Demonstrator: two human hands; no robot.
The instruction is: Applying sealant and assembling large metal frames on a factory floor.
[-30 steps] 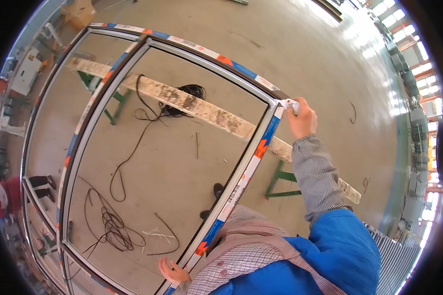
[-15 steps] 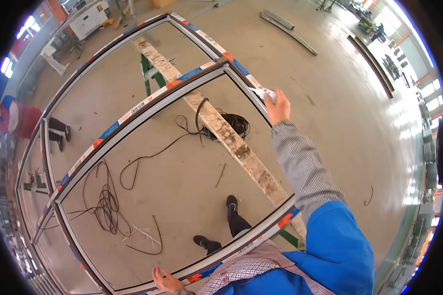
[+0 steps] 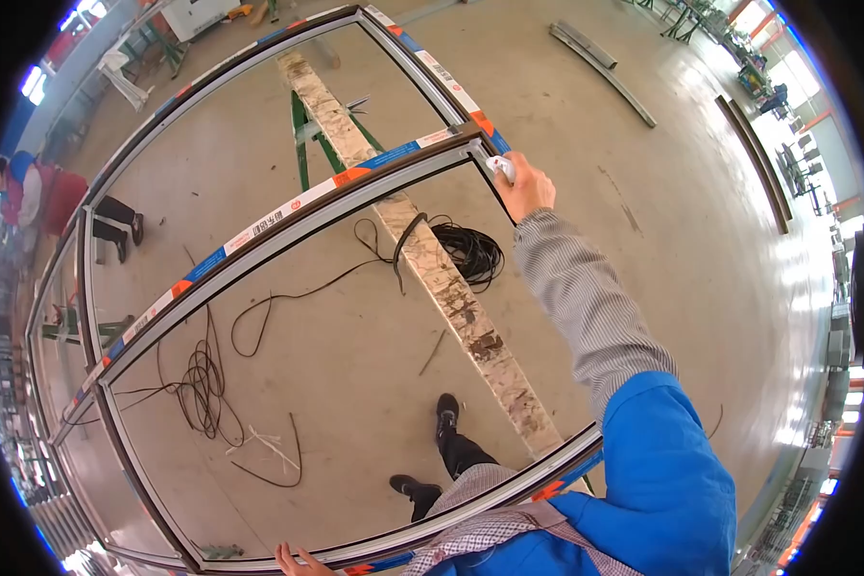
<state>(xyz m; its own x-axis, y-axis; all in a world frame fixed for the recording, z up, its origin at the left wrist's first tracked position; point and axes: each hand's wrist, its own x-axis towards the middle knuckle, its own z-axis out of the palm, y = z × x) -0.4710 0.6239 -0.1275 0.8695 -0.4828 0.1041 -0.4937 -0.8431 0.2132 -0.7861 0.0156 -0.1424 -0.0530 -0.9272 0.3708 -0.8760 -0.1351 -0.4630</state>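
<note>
A large window frame lies across the view, its dark and grey profiles edged with blue, white and orange protective tape. At its upper right inner corner my right hand is closed round a small white bottle, whose tip points at the corner joint. The fingers cover most of the bottle. My left hand rests on the near rail at the bottom edge, its visible fingers apart over the profile; the rest of that hand is cut off.
A stained board on a green trestle passes beneath the frame. Coiled black cable and loose cable lie on the floor. Another person bends at the far left. Long profiles lie at the upper right.
My right hand has moved up and left along the frame's side to the corner, with the white bottle in it. My left hand stays by the near rail; the whole view has shifted slightly.
</note>
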